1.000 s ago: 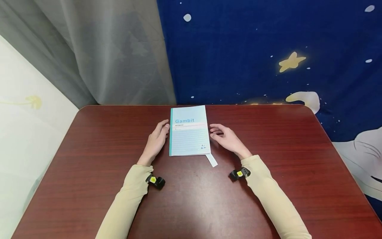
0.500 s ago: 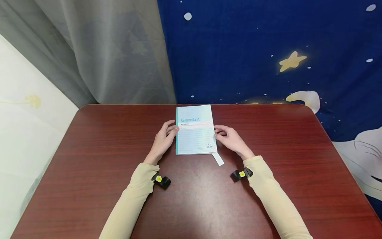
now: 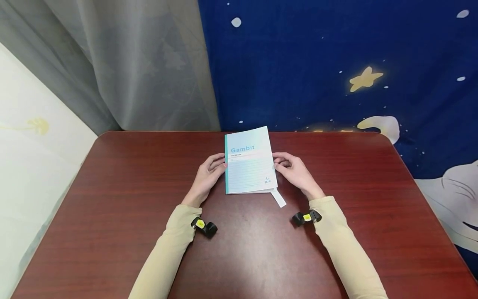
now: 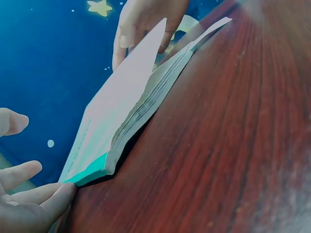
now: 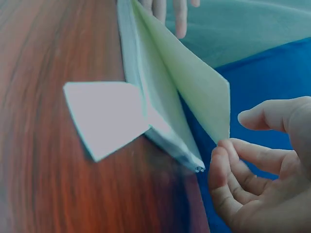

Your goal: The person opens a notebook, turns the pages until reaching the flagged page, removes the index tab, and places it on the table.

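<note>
On the table lies a pale blue notebook (image 3: pixel 250 170) with a teal spine and "Gambit" on its front. Its cover (image 5: pixel 204 92) stands lifted from the pages on the right side. My right hand (image 3: pixel 296 172) pinches the free edge of this cover between its fingertips, as the right wrist view shows. At the spine (image 4: pixel 90 172), my left hand (image 3: pixel 207 178) touches the notebook with a fingertip, its other fingers extended and apart. A white paper strip (image 3: pixel 279 198) sticks out from the notebook's lower right corner.
The reddish-brown wooden table (image 3: pixel 123 187) has its far edge just behind the notebook. Beyond hang a grey curtain (image 3: pixel 149 74) and a dark blue curtain (image 3: pixel 284 62) with stars. Black wrist cameras sit on both sleeves.
The notebook has slid to the right between both hands, its paper strip along with it. Its cover, flat before, is now raised at the right edge by my right hand.
</note>
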### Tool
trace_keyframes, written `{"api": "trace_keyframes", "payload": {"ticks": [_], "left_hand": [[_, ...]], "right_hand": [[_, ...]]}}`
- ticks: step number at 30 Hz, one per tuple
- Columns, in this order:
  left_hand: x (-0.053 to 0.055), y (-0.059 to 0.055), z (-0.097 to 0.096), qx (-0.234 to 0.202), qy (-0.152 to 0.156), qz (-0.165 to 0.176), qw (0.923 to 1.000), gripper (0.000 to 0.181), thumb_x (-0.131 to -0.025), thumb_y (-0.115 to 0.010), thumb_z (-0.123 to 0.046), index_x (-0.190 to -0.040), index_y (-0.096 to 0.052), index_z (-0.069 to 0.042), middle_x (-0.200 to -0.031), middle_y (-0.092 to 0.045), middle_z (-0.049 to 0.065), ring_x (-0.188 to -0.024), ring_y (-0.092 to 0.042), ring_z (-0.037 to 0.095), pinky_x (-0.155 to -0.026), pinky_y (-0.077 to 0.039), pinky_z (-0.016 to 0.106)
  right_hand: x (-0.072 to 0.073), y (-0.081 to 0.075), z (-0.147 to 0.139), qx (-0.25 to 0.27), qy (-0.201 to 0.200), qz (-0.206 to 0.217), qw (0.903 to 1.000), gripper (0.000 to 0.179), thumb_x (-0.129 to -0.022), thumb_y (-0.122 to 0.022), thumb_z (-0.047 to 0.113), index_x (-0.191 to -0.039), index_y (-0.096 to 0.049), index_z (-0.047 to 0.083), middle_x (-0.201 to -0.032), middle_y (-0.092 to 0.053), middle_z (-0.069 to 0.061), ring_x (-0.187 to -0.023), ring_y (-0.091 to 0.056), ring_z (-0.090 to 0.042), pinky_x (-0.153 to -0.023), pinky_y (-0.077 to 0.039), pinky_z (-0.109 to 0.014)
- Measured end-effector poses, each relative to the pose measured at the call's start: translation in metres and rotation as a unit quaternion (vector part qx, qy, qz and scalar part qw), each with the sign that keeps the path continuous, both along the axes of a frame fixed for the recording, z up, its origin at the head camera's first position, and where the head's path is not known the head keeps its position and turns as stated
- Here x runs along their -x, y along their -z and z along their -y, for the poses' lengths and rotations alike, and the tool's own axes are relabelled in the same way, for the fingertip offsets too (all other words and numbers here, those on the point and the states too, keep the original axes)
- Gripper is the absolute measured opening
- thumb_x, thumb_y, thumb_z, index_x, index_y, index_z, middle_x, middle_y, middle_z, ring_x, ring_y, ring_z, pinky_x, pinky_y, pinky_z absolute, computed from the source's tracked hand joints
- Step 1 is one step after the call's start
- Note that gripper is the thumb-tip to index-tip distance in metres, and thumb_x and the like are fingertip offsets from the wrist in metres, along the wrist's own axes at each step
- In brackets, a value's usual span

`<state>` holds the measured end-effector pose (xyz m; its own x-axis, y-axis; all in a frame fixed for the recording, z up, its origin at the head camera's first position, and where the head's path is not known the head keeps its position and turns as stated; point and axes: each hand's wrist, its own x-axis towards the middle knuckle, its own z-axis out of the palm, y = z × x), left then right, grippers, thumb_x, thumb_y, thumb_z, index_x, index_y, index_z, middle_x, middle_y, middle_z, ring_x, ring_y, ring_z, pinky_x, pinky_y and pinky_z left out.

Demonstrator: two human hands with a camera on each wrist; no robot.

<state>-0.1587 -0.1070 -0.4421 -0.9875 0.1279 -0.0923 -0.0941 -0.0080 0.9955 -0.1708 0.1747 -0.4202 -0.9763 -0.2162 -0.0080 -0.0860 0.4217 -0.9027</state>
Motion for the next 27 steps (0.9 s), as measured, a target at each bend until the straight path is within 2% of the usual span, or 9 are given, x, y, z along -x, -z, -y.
{"api": "trace_keyframes", "payload": {"ticks": [4, 8, 13, 17, 23, 27], "left_hand": [[0.000, -0.001, 0.000, -0.016, 0.004, -0.005, 0.9999, 0.047, -0.098, -0.057, -0.011, -0.142, -0.043, -0.004, -0.138, -0.049, 0.018, -0.123, -0.051, 0.026, -0.100, -0.040, 0.036], [0.001, -0.004, 0.001, -0.037, -0.003, 0.017, 0.9992, 0.046, -0.098, -0.058, -0.009, -0.141, -0.045, -0.006, -0.138, -0.049, 0.017, -0.121, -0.053, 0.024, -0.097, -0.043, 0.034], [0.003, -0.006, 0.003, -0.044, -0.020, 0.040, 0.9980, 0.042, -0.098, -0.056, -0.008, -0.140, -0.047, -0.006, -0.136, -0.051, 0.016, -0.120, -0.053, 0.022, -0.095, -0.045, 0.033], [0.002, -0.008, 0.003, -0.047, -0.034, 0.050, 0.9970, 0.039, -0.100, -0.053, -0.008, -0.139, -0.048, -0.007, -0.134, -0.053, 0.015, -0.119, -0.054, 0.023, -0.095, -0.046, 0.034], [0.002, -0.011, 0.002, -0.051, -0.050, 0.033, 0.9969, 0.039, -0.099, -0.052, -0.004, -0.138, -0.049, -0.003, -0.131, -0.055, 0.019, -0.111, -0.058, 0.025, -0.092, -0.048, 0.033], [0.003, -0.023, 0.002, -0.047, -0.044, 0.018, 0.9978, 0.039, -0.099, -0.053, -0.007, -0.138, -0.049, -0.004, -0.131, -0.055, 0.018, -0.104, -0.060, 0.020, -0.090, -0.049, 0.033]], "right_hand": [[-0.002, -0.004, 0.003, 0.054, 0.003, -0.002, 0.9985, 0.037, -0.093, -0.057, 0.001, -0.131, -0.056, -0.001, -0.103, -0.062, -0.018, -0.087, -0.061, -0.024, -0.075, -0.049, -0.030], [-0.003, -0.005, 0.011, 0.103, 0.008, 0.003, 0.9946, 0.038, -0.096, -0.051, -0.002, -0.134, -0.052, -0.002, -0.109, -0.061, -0.023, -0.088, -0.062, -0.024, -0.075, -0.052, -0.034], [-0.005, -0.008, 0.023, 0.142, 0.019, 0.008, 0.9897, 0.038, -0.097, -0.047, -0.002, -0.135, -0.048, -0.002, -0.116, -0.059, -0.025, -0.094, -0.062, -0.030, -0.078, -0.051, -0.037], [-0.006, -0.014, 0.031, 0.161, 0.017, 0.008, 0.9868, 0.039, -0.097, -0.048, -0.001, -0.136, -0.048, 0.000, -0.119, -0.058, -0.023, -0.096, -0.062, -0.029, -0.080, -0.050, -0.041], [-0.006, -0.025, 0.041, 0.190, 0.004, 0.009, 0.9818, 0.041, -0.095, -0.049, 0.001, -0.137, -0.047, 0.003, -0.120, -0.058, -0.022, -0.093, -0.062, -0.025, -0.076, -0.051, -0.036], [-0.004, -0.031, 0.052, 0.212, -0.004, 0.003, 0.9772, 0.043, -0.093, -0.050, 0.000, -0.136, -0.049, 0.004, -0.118, -0.059, -0.021, -0.091, -0.062, -0.023, -0.074, -0.051, -0.036]]}}
